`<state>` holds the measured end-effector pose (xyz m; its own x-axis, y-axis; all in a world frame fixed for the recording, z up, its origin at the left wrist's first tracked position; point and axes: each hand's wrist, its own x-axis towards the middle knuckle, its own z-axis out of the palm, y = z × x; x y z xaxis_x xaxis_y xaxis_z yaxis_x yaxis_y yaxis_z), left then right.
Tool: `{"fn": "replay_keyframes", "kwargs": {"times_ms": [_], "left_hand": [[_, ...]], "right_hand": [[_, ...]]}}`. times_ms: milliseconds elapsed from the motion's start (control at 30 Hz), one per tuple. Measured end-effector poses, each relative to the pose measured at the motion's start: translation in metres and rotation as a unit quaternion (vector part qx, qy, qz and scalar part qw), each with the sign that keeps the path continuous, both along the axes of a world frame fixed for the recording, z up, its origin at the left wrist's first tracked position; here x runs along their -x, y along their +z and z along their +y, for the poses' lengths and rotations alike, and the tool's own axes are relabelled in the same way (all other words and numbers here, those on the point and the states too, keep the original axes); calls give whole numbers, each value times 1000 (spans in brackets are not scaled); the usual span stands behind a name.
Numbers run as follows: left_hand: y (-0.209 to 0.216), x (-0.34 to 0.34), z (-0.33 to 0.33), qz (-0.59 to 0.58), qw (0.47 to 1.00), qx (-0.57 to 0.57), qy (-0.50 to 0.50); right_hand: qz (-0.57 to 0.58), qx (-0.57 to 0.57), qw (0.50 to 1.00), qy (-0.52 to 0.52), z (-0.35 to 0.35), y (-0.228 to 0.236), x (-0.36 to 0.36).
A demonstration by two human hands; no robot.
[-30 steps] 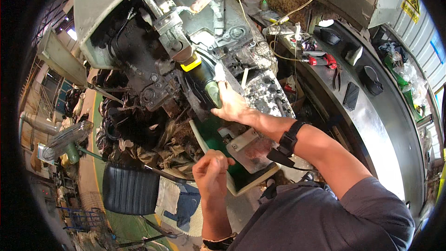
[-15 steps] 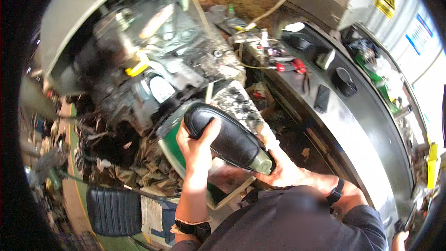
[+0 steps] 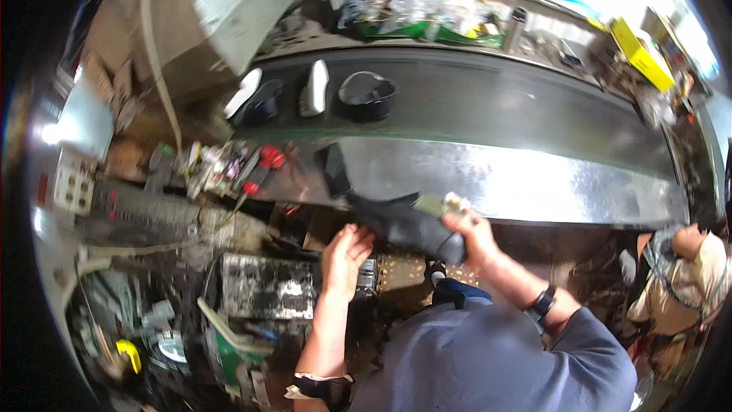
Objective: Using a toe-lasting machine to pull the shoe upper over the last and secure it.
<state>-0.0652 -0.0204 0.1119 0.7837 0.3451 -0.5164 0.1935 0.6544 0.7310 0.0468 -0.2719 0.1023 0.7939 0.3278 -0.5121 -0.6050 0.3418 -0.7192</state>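
A black leather shoe upper (image 3: 400,227) stretched over a pale green last (image 3: 429,204) hangs in front of the metal bench edge. My right hand (image 3: 474,238) grips it at the heel end, beside the exposed last. Near the other end is my left hand (image 3: 347,259), its fingers apart and holding nothing; whether a fingertip touches the leather I cannot tell. The shoe is slightly blurred. Beyond it, a flat black phone-like object (image 3: 333,170) lies on the metal ledge.
A dark conveyor belt (image 3: 496,99) carries a white sole-shaped piece (image 3: 314,90) and a black shoe (image 3: 367,96). Red-handled tools (image 3: 264,168) lie left on the bench. A machine with a yellow part (image 3: 130,355) stands lower left. Another person (image 3: 682,275) sits at the far right.
My view has swung right, from the machine to the conveyor. The shoe has come over beside the bench in my right hand. My left hand has let go of it.
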Motion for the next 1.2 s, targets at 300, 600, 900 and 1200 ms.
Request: {"fn": "replay_keyframes", "kwargs": {"times_ms": [300, 600, 900, 1200], "left_hand": [[-58, -27, -36, 90, 981, -154, -75], [-51, -67, 15, 191, 947, -247, -69], [-82, -323, 53, -27, 693, -685, -224], [-8, -418, -9, -203, 655, -413, -600]], "right_hand": [[-48, -30, 933, -354, -324, -107, -340], [-293, 400, 850, -178, -161, -153, -275], [-313, 312, 853, 276, -28, -114, -96], [43, 97, 981, -160, -46, -75, -111]]}}
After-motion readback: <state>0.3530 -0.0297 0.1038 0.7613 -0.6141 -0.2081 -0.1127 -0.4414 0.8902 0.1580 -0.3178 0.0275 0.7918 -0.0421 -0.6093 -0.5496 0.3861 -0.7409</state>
